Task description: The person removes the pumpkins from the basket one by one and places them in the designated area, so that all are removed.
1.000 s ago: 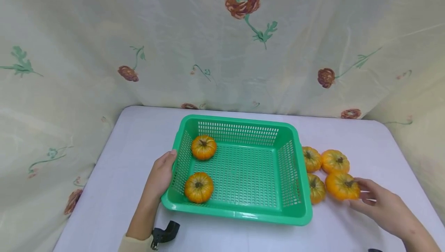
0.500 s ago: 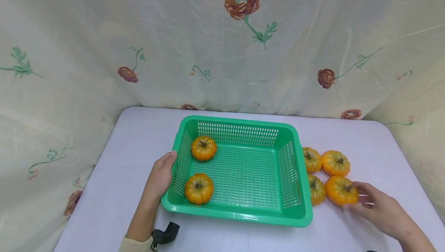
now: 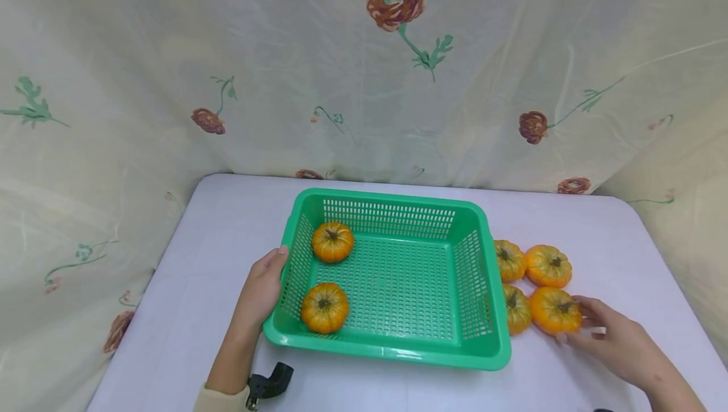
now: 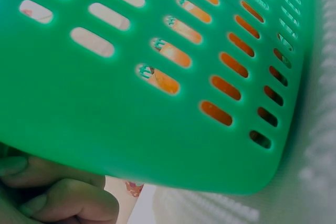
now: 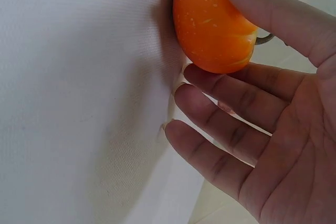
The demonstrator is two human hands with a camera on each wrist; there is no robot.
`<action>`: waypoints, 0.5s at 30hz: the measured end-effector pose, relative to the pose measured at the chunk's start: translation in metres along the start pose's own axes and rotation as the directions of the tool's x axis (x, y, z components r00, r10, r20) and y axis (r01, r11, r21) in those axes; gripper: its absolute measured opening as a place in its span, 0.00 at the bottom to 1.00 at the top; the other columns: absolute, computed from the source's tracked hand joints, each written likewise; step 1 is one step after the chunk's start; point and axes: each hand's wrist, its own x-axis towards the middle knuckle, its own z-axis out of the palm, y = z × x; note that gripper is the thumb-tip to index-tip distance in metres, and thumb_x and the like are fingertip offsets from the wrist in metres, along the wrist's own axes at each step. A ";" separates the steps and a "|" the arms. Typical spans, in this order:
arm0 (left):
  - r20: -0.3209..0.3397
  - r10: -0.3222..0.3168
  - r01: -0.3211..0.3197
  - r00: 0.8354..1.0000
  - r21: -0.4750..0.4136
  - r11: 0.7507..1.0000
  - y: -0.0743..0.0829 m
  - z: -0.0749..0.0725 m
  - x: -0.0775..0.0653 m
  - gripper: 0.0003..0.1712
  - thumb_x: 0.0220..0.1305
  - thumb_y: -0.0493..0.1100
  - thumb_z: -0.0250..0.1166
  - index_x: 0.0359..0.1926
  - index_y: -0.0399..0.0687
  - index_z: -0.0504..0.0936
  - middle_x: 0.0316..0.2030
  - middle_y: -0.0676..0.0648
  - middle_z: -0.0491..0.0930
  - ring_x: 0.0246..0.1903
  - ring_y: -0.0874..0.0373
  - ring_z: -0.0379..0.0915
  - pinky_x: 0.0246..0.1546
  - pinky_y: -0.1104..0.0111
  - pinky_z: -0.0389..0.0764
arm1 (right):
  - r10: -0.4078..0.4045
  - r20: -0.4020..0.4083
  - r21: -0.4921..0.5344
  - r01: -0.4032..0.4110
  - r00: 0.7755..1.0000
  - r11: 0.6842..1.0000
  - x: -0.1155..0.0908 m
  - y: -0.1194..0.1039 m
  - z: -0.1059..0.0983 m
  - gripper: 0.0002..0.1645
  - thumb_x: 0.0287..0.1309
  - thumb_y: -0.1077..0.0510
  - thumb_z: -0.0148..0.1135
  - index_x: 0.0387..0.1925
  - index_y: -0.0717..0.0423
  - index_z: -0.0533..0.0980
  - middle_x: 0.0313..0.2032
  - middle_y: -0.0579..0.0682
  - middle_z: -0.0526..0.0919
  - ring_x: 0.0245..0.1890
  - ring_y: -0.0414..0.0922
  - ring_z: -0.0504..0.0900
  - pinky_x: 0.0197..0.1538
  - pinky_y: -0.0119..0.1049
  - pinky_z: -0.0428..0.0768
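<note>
A green plastic basket (image 3: 398, 352) stands mid-table, with two small orange pumpkins (image 3: 332, 242) at its left side. My left hand (image 3: 263, 285) grips the basket's left rim, its fingertips showing beneath the green edge in the left wrist view. To the right of the basket, several more pumpkins (image 3: 548, 266) sit close together, two partly hidden behind its wall. My right hand (image 3: 617, 339) holds the nearest right pumpkin (image 3: 555, 311) by its right side. In the right wrist view the thumb lies on this pumpkin (image 5: 212, 30) and the index finger touches its side; the other fingers are spread.
The table (image 3: 227, 216) has a white cover. A flowered curtain (image 3: 318, 71) hangs behind it and at both sides. A black strap mount (image 3: 272, 381) sits at my left wrist.
My right hand has lowered the pumpkin and shifted it slightly left, against its neighbours. The left hand and the basket have stayed in place.
</note>
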 end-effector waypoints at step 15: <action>0.002 -0.014 0.014 1.000 -0.005 1.000 0.001 0.001 -0.001 0.31 0.86 0.57 0.43 0.62 0.37 0.79 0.46 0.36 0.82 0.42 0.49 0.80 0.41 0.63 0.83 | 0.052 0.041 0.010 -0.053 0.998 0.999 0.002 -0.003 0.001 0.59 0.61 0.32 0.71 0.71 0.74 0.61 0.60 0.78 0.72 0.52 0.69 0.78 0.49 0.62 0.83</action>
